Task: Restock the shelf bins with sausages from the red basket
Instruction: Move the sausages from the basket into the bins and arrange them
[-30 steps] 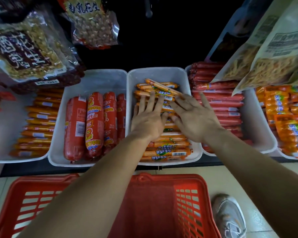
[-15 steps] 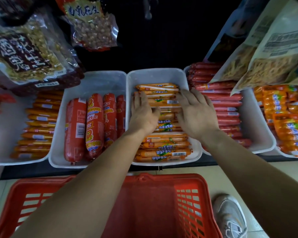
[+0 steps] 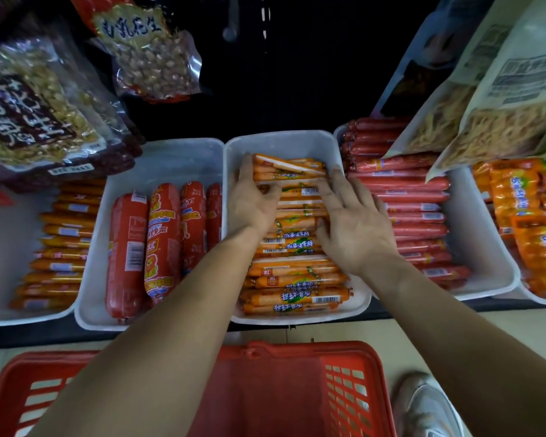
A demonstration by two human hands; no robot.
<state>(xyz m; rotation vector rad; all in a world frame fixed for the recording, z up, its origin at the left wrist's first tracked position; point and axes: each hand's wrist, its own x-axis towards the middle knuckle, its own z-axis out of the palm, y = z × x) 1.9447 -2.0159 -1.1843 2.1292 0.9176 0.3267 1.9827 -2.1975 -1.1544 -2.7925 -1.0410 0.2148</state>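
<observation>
The middle white bin (image 3: 283, 137) holds a stack of thin orange sausages (image 3: 297, 280) lying crosswise. My left hand (image 3: 252, 201) is over the back left of the stack, fingers cupped round the left ends of the rear sausages and thumb across their tops. My right hand (image 3: 353, 222) lies flat on the right side of the stack, fingers spread and pointing to the back. One sausage at the back (image 3: 292, 165) lies slightly askew. The red basket (image 3: 300, 389) stands on the floor below the shelf; my forearms hide part of its inside.
Left of the middle bin is a white bin with thick red sausages (image 3: 152, 241), then a bin of orange sticks (image 3: 60, 253). To the right are a bin of thin red sausages (image 3: 413, 209) and orange packs (image 3: 527, 222). Snack bags (image 3: 145, 48) hang above. A grey shoe (image 3: 429, 408) stands beside the basket.
Both hands have slid toward the back of the middle bin. My left hand went from lying flat to cupping the rear sausages' left ends, and my right hand's fingers have spread.
</observation>
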